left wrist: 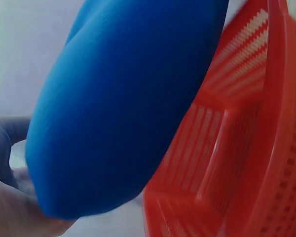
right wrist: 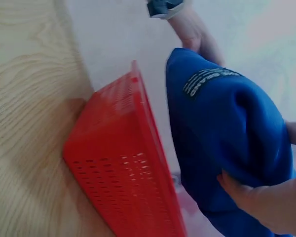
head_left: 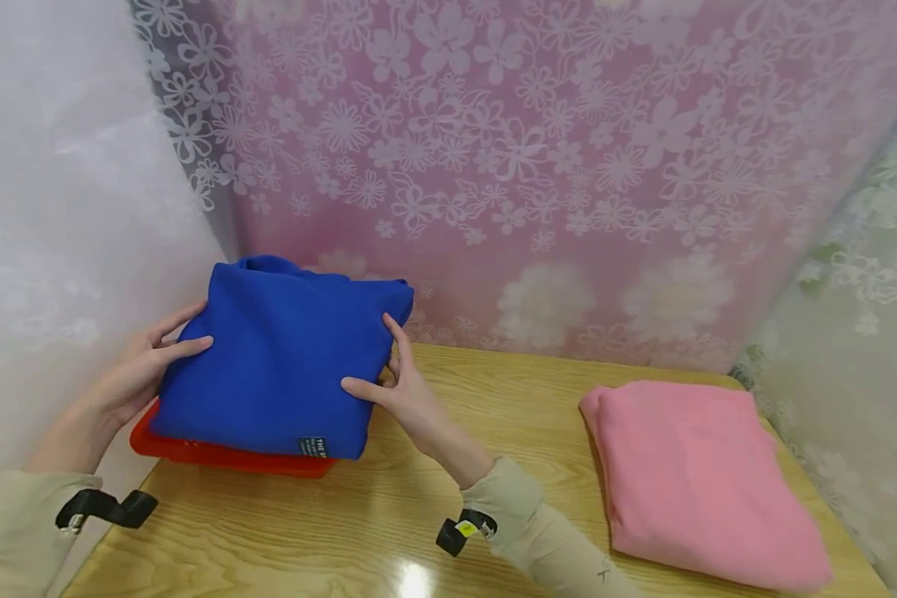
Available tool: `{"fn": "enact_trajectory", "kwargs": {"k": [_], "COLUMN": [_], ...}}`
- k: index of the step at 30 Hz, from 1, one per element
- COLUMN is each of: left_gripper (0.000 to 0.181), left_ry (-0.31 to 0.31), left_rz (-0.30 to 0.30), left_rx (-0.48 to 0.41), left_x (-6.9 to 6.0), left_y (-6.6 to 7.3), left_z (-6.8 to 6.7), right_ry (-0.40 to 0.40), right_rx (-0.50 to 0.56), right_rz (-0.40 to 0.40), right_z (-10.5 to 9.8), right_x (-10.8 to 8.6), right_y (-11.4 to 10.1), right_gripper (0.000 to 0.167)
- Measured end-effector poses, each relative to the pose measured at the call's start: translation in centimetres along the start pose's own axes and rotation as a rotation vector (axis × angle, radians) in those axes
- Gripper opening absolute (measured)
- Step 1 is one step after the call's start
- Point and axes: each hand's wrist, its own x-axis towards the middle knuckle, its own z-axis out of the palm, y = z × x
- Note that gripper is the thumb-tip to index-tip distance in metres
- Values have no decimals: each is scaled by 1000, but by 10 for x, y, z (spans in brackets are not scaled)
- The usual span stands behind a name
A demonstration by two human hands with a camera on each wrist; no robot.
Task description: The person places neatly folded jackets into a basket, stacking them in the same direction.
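Observation:
A folded blue sweatshirt with a small dark label near its lower edge is held up above a red plastic basket. My left hand grips its left side, thumb on top. On the opposite side my right hand holds the cloth, thumb and forefinger on its upper face. In the right wrist view, a gap shows between the blue sweatshirt and the rim of the basket. The left wrist view looks into the slotted basket beside the cloth; no contents show in the visible part.
A folded pink garment lies on the right of the wooden table. Behind the table hangs a pink floral curtain, and pale sheeting closes the left side. The basket stands near the table's left edge.

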Motion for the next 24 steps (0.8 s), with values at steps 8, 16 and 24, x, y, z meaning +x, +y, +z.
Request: {"fn": "enact_trajectory", "kwargs": {"k": [8, 16, 24], "left_gripper": [71, 78, 76], "left_ry": [52, 122, 156], "left_rz": [-37, -123, -122], "left_rx": [39, 186, 360], "left_x": [10, 12, 18], "left_y": [-13, -27, -43], "left_z": [-12, -15, -7], "right_ry": [-16, -50, 46], "right_rx": [-89, -407, -1063], "right_rz": [-67, -62, -164], "right_z": [13, 9, 12], "right_x": [19, 31, 34], "right_y": [28, 52, 51], "right_gripper": [99, 92, 80]}}
